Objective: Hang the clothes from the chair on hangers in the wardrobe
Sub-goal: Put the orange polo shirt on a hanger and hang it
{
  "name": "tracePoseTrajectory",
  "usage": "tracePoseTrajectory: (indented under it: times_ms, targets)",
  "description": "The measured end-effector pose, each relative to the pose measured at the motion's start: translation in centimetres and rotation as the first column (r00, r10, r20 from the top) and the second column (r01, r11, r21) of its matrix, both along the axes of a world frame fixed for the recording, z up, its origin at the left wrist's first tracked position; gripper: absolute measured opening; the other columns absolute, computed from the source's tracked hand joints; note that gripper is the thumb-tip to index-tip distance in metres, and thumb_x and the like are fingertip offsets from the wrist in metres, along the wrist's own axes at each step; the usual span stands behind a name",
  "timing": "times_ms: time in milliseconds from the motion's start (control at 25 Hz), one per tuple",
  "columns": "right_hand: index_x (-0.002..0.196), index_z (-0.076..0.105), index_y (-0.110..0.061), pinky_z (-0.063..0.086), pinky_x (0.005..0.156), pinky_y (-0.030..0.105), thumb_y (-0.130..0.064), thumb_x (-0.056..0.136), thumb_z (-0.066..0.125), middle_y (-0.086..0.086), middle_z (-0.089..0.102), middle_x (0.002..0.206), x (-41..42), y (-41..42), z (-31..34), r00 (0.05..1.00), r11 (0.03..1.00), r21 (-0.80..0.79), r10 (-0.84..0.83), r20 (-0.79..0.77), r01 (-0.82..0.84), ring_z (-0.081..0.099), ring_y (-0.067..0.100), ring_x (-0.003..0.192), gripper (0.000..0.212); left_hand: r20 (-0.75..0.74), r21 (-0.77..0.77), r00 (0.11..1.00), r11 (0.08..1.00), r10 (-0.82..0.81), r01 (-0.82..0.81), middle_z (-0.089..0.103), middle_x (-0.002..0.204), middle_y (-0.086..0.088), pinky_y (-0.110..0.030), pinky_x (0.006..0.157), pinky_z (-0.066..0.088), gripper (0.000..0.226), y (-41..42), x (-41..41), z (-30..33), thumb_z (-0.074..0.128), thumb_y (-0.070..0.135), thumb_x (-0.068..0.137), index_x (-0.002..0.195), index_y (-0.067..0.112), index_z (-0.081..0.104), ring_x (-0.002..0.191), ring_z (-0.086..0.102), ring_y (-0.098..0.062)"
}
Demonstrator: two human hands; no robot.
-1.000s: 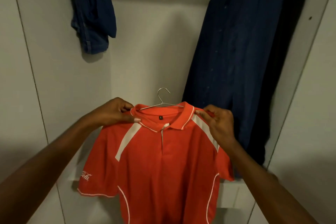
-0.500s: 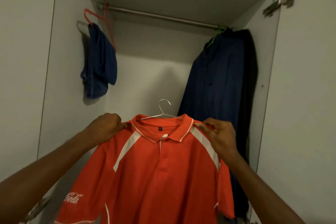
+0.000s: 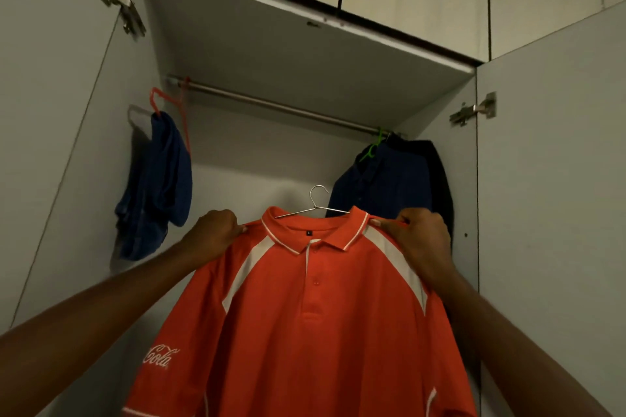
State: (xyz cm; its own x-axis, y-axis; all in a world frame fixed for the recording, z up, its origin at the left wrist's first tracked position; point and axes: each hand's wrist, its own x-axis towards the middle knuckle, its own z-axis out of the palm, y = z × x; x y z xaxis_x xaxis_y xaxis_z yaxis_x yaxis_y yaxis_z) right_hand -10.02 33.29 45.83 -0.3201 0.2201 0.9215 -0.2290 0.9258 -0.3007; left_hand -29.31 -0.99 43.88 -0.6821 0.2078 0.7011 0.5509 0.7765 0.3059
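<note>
- I see the shirt (image 3: 315,308) on its wire hanger (image 3: 317,205) raised since the earlier frame, below the rail (image 3: 271,106).
- Left hand (image 3: 213,234) and right hand (image 3: 420,240) still pinch its shoulders.
- More wardrobe (image 3: 305,54) top now shows.

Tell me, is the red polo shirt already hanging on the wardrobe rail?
Not yet. The red polo shirt is on a wire hanger whose hook is free below the rail; both hands grip its shoulders.
</note>
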Motion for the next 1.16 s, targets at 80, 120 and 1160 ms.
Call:
tracePoseTrajectory:
  times_ms: [80, 120, 1160]
  targets:
    - [0.054, 0.053, -0.009, 0.047, 0.050, 0.042, -0.063, 0.078, 0.076, 0.003, 0.052, 0.048, -0.5, 0.1, 1.7, 0.999, 0.998, 0.051, -0.046, 0.003, 0.046, 0.048, 0.019, 0.047, 0.064, 0.002, 0.006, 1.000, 1.000, -0.004, 0.004, 0.064, 0.072, -0.006, -0.031, 0.061, 0.044, 0.050, 1.3, -2.2, 1.1, 0.057, 0.049, 0.101, 0.073, 0.007, 0.061, 0.072, 0.067, -0.027]
    - [0.052, 0.052, -0.011, 0.044, 0.050, 0.040, -0.059, 0.080, 0.077, 0.002, 0.051, 0.048, -0.8, 0.3, 2.5, 0.998, 0.996, 0.076, -0.056, 0.000, 0.056, 0.048, 0.018, 0.047, 0.061, -0.006, 0.005, 1.000, 1.000, 0.016, -0.016, 0.064, 0.072, -0.003, -0.029, 0.060, 0.044, 0.051, 2.1, -3.2, 1.7, 0.055, 0.054, 0.100, 0.073, 0.011, 0.063, 0.069, 0.065, -0.023]
    - [0.067, 0.061, -0.022, 0.033, 0.050, 0.025, -0.052, 0.095, 0.066, -0.004, 0.060, 0.066, -16.9, 6.6, 20.7, 0.840, 0.766, 0.367, -0.536, -0.089, 0.528, 0.056, 0.011, 0.059, 0.041, -0.080, 0.542, 0.952, 0.788, -0.297, 0.291, 0.071, 0.090, -0.014, -0.028, 0.051, 0.038, 0.026, 23.7, -31.4, 19.5, 0.074, 0.030, 0.091, 0.082, 0.007, 0.066, 0.083, 0.070, -0.030]
